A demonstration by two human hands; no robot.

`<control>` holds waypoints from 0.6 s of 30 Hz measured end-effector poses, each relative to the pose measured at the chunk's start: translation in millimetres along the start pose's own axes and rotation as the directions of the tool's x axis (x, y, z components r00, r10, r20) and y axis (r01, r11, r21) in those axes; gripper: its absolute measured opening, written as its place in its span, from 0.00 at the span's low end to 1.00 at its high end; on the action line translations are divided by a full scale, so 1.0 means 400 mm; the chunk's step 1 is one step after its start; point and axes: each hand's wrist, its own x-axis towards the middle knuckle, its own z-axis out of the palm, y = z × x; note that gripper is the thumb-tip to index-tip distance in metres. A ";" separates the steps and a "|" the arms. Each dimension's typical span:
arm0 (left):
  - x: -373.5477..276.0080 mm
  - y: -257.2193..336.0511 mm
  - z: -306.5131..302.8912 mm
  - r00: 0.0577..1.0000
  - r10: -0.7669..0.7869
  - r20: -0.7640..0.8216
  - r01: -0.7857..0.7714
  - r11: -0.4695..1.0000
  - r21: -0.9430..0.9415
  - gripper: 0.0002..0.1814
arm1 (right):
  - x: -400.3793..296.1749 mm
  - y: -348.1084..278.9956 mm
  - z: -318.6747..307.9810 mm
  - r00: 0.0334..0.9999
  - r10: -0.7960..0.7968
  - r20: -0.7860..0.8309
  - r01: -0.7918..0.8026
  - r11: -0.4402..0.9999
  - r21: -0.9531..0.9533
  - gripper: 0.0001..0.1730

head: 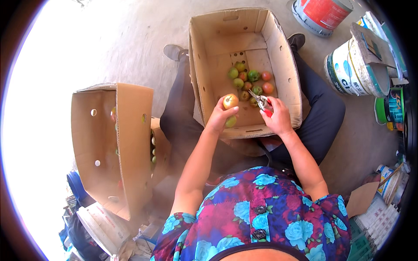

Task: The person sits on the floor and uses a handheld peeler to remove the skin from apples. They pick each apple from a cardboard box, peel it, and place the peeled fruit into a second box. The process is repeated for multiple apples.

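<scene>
My left hand (218,118) holds a yellowish-orange tomato (230,101) with its stem end facing up. A greener tomato (231,121) sits lower in the same hand, partly hidden by the fingers. In my right hand (278,116) are pruning snips (260,99) with red handles, their blades spread slightly and pointing up and left. Both hands are over the near end of a deep cardboard box (225,75) between my legs. On its floor lie several loose tomatoes, among them a dark green one (254,75) and a reddish one (268,87).
Left of me stands a second cardboard box (135,146) with tomatoes showing inside. A white bucket (104,225) lies tilted below it. To the right are a white paint bucket (346,67), a red and grey bucket (321,14) and a green-lidded tub (390,109). The floor (140,49) is concrete.
</scene>
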 end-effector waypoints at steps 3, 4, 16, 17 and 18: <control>0.014 -0.016 0.009 0.997 -0.038 -0.069 0.050 0.983 0.177 0.31 | -0.008 0.001 0.015 0.999 -0.049 0.015 0.050 0.995 -0.084 0.27; 0.017 -0.024 0.013 0.996 -0.002 -0.094 0.026 0.965 0.259 0.32 | -0.013 0.001 0.017 0.997 -0.061 0.036 0.064 0.993 -0.102 0.27; 0.016 -0.049 0.028 0.972 0.215 -0.096 -0.136 0.846 0.516 0.35 | -0.025 -0.010 0.018 0.982 -0.043 0.186 0.086 0.970 -0.227 0.31; 0.019 -0.048 0.029 0.971 0.220 -0.096 -0.139 0.842 0.521 0.35 | -0.025 -0.008 0.019 0.981 -0.042 0.190 0.085 0.970 -0.226 0.31; 0.018 -0.046 0.031 0.970 0.223 -0.095 -0.141 0.838 0.527 0.35 | -0.025 -0.007 0.021 0.983 -0.059 0.175 0.098 0.969 -0.227 0.30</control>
